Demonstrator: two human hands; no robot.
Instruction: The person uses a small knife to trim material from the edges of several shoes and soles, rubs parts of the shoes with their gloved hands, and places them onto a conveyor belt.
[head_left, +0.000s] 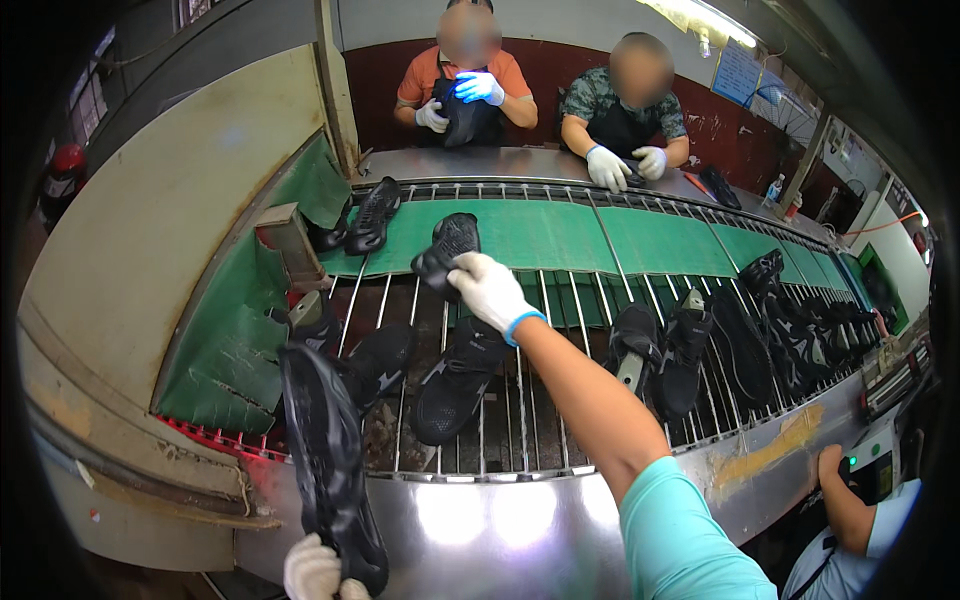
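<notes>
My right hand [490, 292], in a white glove with a blue cuff, reaches over the roller conveyor. Its fingers are closed on the near end of a black shoe sole [449, 246], held at the edge of the green belt. At the lower left, my gloved left hand [313, 568] grips the lower end of a long, glossy black shoe sole [325, 440], raised nearly upright. Just below my right hand, a black shoe upper [458, 385] lies on the metal rods. Another black shoe upper [381, 362] rests beside it, partly hidden by the left sole.
Black soles [375, 215] lie on the green belt [560, 232] at the far left. Several shoe uppers [684, 360] line the rods to the right. A steel ledge [480, 520] runs along the front. Two gloved co-workers sit opposite; another person's arm [848, 500] is at right.
</notes>
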